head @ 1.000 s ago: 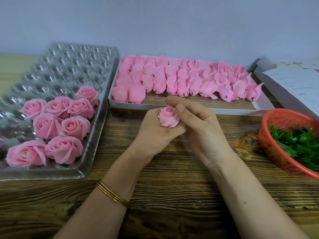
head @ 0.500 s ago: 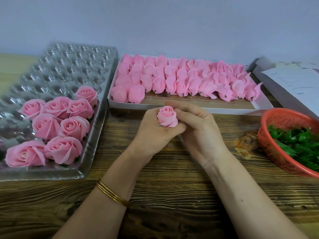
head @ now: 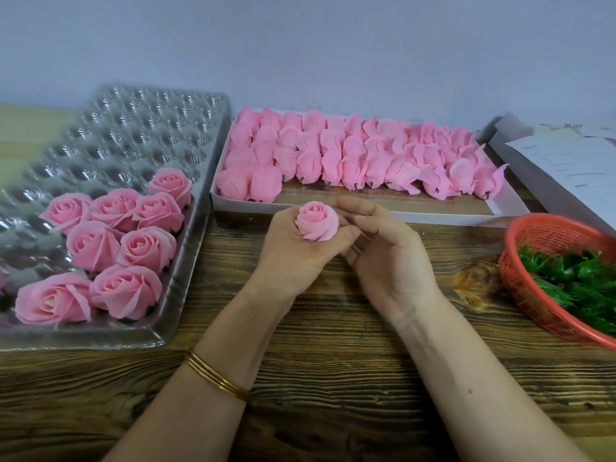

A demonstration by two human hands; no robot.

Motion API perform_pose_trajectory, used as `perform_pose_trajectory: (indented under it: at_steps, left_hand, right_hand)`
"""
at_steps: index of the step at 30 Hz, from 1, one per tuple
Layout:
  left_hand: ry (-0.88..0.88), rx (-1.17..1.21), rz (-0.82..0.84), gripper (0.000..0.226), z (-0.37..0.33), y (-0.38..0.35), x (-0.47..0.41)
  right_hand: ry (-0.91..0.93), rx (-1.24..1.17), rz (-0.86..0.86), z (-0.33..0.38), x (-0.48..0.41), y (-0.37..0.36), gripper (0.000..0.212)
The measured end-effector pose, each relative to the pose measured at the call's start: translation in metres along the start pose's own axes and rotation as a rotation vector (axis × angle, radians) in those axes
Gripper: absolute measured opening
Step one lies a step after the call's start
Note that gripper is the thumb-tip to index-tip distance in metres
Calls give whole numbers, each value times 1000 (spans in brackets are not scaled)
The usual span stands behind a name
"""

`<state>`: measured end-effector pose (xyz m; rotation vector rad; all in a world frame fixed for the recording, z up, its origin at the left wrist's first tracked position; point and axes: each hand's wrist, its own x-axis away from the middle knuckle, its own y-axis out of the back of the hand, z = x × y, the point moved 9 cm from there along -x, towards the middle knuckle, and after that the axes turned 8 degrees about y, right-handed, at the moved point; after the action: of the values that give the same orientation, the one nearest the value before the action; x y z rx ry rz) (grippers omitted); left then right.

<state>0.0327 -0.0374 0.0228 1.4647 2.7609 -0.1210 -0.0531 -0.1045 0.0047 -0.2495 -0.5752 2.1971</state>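
1. The left hand (head: 293, 251) gripped a pink rosebud (head: 316, 221), its fingers and thumb curled round the lower half, so the stem end was hidden in the fist.
2. The rosebud stood above the wooden table (head: 333, 361), just in front of the white cardboard box (head: 400, 211). Its long axis ran nearly upright, with the spiral of petals facing up toward the camera.
3. The right hand (head: 386, 258) held nothing. Its fingers (head: 353, 208) were loosely extended just beside the bud's right flank, and whether they touched the outer petal could not be told.
4. The bud thus lay directly to the left of the right hand, which was the free hand nearest the petals. Peeling or spreading an outer petal would probably fall to it, while the left hand steadied the base.
5. Finished open roses (head: 133, 248) sat in the clear blister tray (head: 133, 135) well to the left, the nearer side for the left hand.
6. Closed buds (head: 333, 155) filled the box, and a red basket (head: 520, 268) of green leaves (head: 573, 275) stood to the right.
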Motion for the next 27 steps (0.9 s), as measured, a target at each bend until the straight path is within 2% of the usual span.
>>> perform_pose_trajectory:
  at_steps: [5,7,8,9,10,12,15,19,27]
  left_hand:
    - [-14,47,-37,39,-3,5,1]
    - [11,117,-43,18,-1,6,0]
    - [29,151,-68,15,1,9,0]
    - [35,155,-81,29,3,11,0]
    - [51,157,-74,34,4,10,0]
    - [61,139,-53,10,3,8,0]
    - [95,129,-47,29,7,6,-1]
    - [153,178,-54,9,8,6,-1]
    - [211,137,-23,12,16,6,-2]
  right_hand:
    - [-100,-147,-31,-9,2,2,28]
    - [-144,-108,13,-13,3,-1,31]
    - [-156,-76,65,-16,5,-5,34]
    - [-161,-49,120,-18,7,-10,35]
    - [-160,-32,170,-19,10,-15,35]
    - [-153,-34,238,-21,13,-23,38]
    - [-123,-31,254,-23,13,-26,42]
    - [-88,-34,267,-23,13,-28,40]
    - [32,182,245,-19,12,-25,30]
